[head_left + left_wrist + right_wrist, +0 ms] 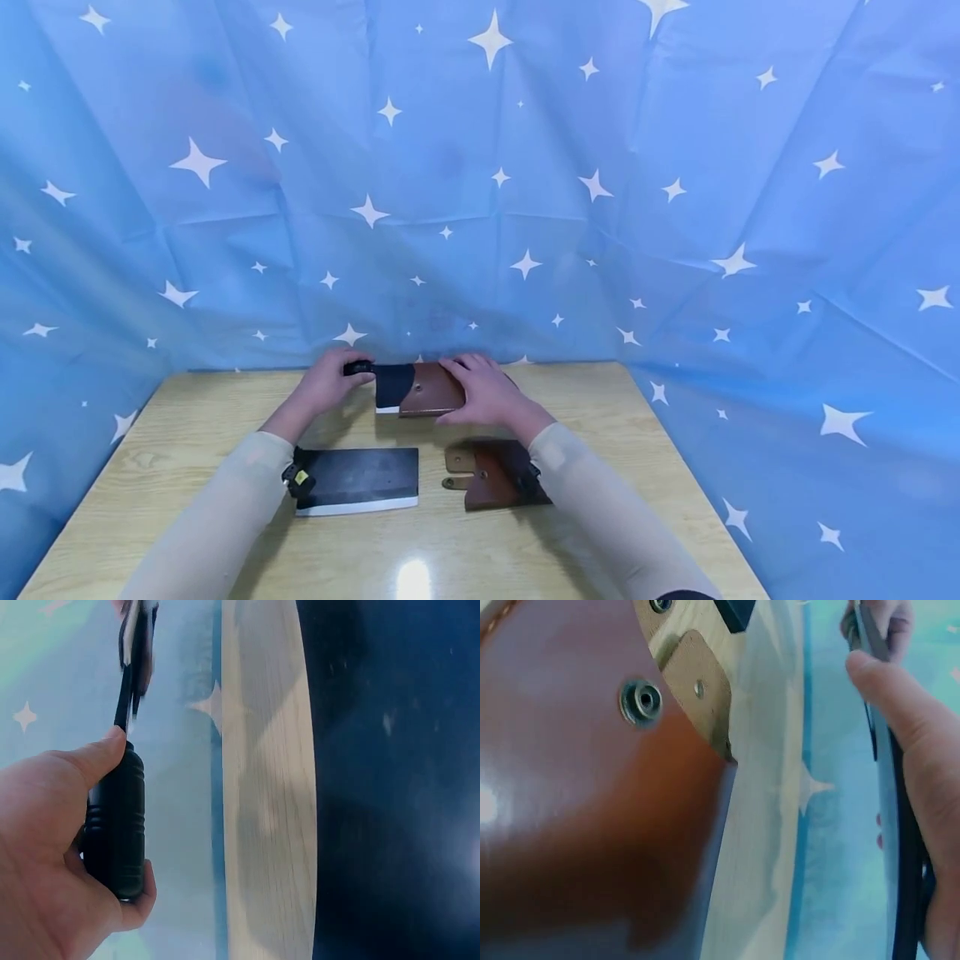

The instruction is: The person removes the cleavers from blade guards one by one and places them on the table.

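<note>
Currently, both arms point(217, 512) reach forward: left grip point(330, 385) curls round the ridged, black handle point(116, 821) of the cleaver point(393, 387); right grip point(491, 393) pinches its glossy brown sheath point(431, 392), above the far side of the wood-grained surface point(588, 396).

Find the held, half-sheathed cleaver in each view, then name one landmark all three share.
Head: the cleaver is below the middle, slightly left of centre.
Left wrist: left side, edge-on, handle lowest.
Right wrist: right side, edge-on.
Shared landmark: the starry blue cloth.
</note>
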A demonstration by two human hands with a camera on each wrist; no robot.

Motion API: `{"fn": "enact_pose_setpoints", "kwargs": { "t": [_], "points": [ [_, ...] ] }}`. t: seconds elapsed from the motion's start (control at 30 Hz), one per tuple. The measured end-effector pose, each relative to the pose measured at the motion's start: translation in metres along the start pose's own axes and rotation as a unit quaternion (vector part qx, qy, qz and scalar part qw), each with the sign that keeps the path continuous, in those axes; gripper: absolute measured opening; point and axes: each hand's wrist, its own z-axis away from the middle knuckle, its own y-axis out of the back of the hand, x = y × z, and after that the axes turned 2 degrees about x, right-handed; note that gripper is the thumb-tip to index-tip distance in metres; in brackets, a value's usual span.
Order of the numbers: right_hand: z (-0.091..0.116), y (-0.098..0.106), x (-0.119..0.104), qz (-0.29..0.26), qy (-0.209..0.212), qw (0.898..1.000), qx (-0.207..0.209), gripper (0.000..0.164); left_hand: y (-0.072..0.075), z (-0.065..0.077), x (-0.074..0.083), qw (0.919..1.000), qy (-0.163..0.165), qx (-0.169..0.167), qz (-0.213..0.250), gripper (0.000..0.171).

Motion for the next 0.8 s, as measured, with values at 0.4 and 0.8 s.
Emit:
{"fn": "enact_pose_setpoints", "kwargs": {
  "t": [0.4,0.8],
  "points": [
    [-0.001,0.001,0.010,-0.007,0.018,1.000,0.012,0.117,0.010,-0.005,0.005,0.9994,-0.012,0.008,-0.031,0.031],
    [-0.002,0.005,0.010,0.004,0.020,1.000,0.006,0.118,0.014,-0.003,0.005,0.9998,-0.007,0.001,-0.020,0.035]
  ]
}}
